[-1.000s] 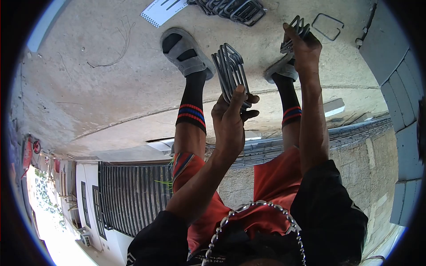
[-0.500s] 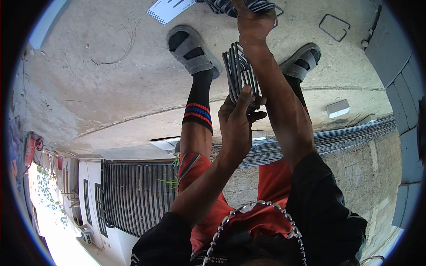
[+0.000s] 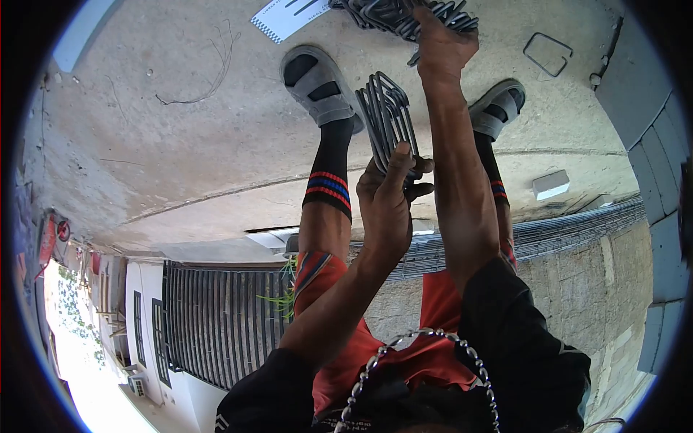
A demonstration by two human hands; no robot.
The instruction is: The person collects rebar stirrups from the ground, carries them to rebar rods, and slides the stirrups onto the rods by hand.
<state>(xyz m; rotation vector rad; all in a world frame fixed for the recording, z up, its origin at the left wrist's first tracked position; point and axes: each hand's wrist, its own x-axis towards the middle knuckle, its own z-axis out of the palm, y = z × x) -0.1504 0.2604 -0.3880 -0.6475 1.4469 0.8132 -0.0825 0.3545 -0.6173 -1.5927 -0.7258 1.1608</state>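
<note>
My left hand (image 3: 388, 198) is closed round the lower end of a bundle of bent metal rings (image 3: 386, 115), held upright with the thumb in front. My right hand (image 3: 444, 47) reaches to the top of the view, its fingers wrapped round several more rings (image 3: 460, 20). These overlap the right end of a dark pile of similar rings (image 3: 372, 16) on the concrete floor, and the border between the two is hard to see. One separate ring (image 3: 547, 55) lies on the floor to the right of my right hand.
A printed white sheet (image 3: 290, 18) lies left of the pile. My sandalled feet stand on both sides of the bundle. A thin wire (image 3: 209, 90) lies at left, a white block (image 3: 551, 185) at right. Long metal bars (image 3: 570, 225) run behind my legs, and grey panels (image 3: 660, 173) line the right edge.
My right hand has moved left with its rings from above the right foot to the pile, then slightly back right. My left hand still holds its bundle.
</note>
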